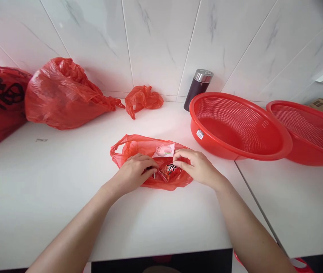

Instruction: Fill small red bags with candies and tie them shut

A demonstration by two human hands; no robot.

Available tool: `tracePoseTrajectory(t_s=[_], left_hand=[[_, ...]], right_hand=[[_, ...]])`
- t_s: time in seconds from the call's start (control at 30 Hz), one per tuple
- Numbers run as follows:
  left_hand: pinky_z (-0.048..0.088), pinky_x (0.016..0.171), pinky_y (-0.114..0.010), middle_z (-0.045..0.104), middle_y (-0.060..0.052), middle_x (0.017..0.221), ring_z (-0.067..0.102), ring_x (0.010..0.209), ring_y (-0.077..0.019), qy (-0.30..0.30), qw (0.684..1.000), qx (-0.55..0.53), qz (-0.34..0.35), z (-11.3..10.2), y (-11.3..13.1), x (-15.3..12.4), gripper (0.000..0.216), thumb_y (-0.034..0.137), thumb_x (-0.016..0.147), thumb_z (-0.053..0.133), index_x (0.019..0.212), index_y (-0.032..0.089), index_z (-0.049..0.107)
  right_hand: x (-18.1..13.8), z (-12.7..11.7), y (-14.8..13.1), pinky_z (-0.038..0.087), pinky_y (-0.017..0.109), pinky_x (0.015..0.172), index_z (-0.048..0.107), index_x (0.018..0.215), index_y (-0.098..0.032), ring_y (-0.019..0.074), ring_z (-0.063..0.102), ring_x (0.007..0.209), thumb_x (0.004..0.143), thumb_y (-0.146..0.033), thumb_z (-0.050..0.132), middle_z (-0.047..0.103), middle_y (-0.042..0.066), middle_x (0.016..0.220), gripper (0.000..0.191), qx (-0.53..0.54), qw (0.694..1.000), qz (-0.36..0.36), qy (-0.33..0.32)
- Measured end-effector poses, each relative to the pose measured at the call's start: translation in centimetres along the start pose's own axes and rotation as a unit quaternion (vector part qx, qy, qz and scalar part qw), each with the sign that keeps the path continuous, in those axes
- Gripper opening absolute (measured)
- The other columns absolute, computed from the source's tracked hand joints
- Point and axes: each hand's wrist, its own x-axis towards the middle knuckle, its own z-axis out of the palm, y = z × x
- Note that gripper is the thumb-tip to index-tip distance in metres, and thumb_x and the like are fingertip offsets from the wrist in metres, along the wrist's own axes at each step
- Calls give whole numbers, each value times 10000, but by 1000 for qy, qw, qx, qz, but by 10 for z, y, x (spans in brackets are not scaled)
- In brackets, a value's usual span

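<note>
Thin red bag (165, 185) gapes on the desk (50, 197), small packets loose inside

The bag lies open mid-desk, in front of the person, and its slack film is probably the weak point: a fingertip snagging the edge could tear it or drag the whole bag askew. The left hand (134, 170) reaches into the mouth with thumb and forefinger close together; whether they grip anything is hidden. The right hand (197, 167) has bent fingers at the edge of a pink-and-white packet (164, 150); I cannot tell if they pinch it or the film. A red packet (171, 172) lies beneath, and a careless tug might spill it.

The desk is white, with a dark seam (259, 201) at right. Along the marbled tile wall (161, 45) sit a black-lettered bag (0, 98), a knotted bag (61, 94), a crumpled bag (147, 99) and a dark flask (194, 93). Two red perforated baskets, the near basket (211, 144) and the far basket (306, 155), fill the right side. A sideways elbow could nudge the near one.
</note>
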Motion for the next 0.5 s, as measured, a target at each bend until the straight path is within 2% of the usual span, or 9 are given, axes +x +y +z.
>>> tracePoseTrajectory(t_s=[0.1,0.2,0.27,0.37,0.5], left_hand=[[468,841,-351,709,-27,990,602,926,-207,3,1000,1,5,1,-1,0,255,257,947,444,983,226,694],[464,856,-351,708,-27,1006,600,943,-209,6,1000,-1,9,1,-1,-1,250,253,944,447,980,226,694],[463,849,-346,707,-28,999,600,942,-210,6,1000,-5,7,1,-1,-1,248,258,945,445,975,224,690],[460,839,-343,702,-31,998,594,941,-212,8,1000,-7,6,0,0,0,234,248,941,449,981,218,678],[457,812,-339,687,-51,962,583,894,-207,15,1000,-10,6,-1,0,1,264,221,952,410,924,190,671]], right_hand=[[-2,-1,4,467,353,842,656,922,-273,195,598,978,851,-297,619,668,-7,1044,84,-2,999,7,-35],[-2,3,7,450,408,922,655,1078,-301,236,550,1123,771,-189,676,641,8,1175,327,-63,996,-5,-67],[-1,4,7,462,418,915,659,1074,-304,231,562,1104,764,-122,647,648,8,1152,360,-82,994,-16,-66],[-1,2,5,484,406,924,664,1062,-317,213,580,1104,784,-118,630,650,-2,1156,343,-22,997,-44,-52],[-2,0,-1,462,388,1011,630,1156,-307,203,549,1200,852,-156,609,624,16,1242,340,98,986,-132,29]])
